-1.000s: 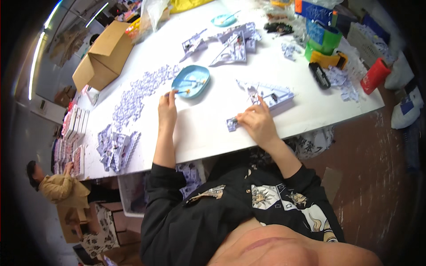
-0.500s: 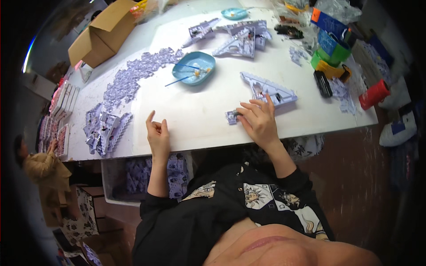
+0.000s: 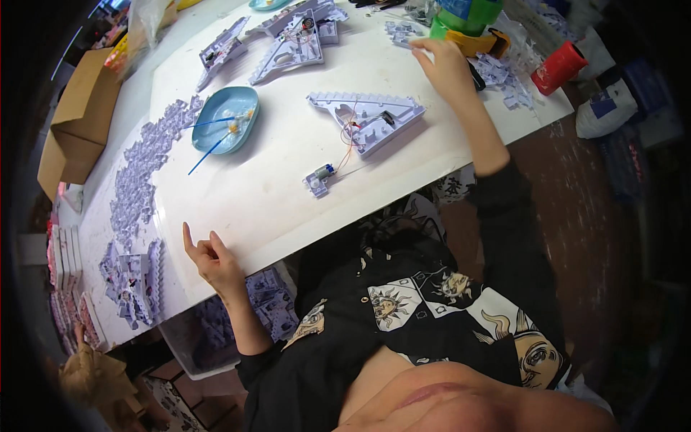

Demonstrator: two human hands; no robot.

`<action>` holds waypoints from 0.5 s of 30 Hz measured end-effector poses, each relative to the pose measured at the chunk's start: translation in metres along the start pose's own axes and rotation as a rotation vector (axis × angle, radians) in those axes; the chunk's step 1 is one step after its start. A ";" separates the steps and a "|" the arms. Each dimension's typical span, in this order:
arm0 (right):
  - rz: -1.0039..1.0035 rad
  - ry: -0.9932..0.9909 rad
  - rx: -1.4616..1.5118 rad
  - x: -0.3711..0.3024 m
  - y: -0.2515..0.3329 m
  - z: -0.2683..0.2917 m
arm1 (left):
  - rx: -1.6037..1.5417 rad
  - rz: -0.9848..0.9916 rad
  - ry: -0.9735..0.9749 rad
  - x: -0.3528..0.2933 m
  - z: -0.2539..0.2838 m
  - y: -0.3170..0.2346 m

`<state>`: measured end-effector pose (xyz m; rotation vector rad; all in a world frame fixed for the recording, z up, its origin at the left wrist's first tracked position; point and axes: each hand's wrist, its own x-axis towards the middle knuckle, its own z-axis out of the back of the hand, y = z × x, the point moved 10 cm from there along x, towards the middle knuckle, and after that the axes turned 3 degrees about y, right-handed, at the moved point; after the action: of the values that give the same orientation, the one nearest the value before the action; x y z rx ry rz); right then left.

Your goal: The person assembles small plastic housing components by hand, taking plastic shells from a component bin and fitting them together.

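Left hand (image 3: 214,268) near white table (image 3: 266,216) edge, index extended, other fingers curled, nothing held, right hand (image 3: 444,66) stretched far forward, thumb and fingers parted, beside small lilac parts (image 3: 402,30), contact unclear, 1 triangular housing (image 3: 368,131) between hands

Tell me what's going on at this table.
A person is working with pale lilac plastic parts. The right hand is stretched out to a small cluster of pieces; whether it touches them is unclear. The left hand, seemingly empty, is by the table's near edge. Neither hand is on the triangular housing, which lies open with thin wires leading to a small motor. Left of it sits a blue dish with two blue sticks.
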<state>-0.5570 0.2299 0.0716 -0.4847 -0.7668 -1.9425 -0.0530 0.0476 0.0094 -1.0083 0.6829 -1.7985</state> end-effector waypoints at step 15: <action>-0.153 0.681 0.840 0.022 0.041 -0.085 | -0.029 -0.210 0.228 -0.017 -0.046 -0.072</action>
<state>-0.5318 0.1429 0.0359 0.7199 -1.0636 -1.5586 -0.1217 0.0937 0.0373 -0.9299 0.7665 -2.1152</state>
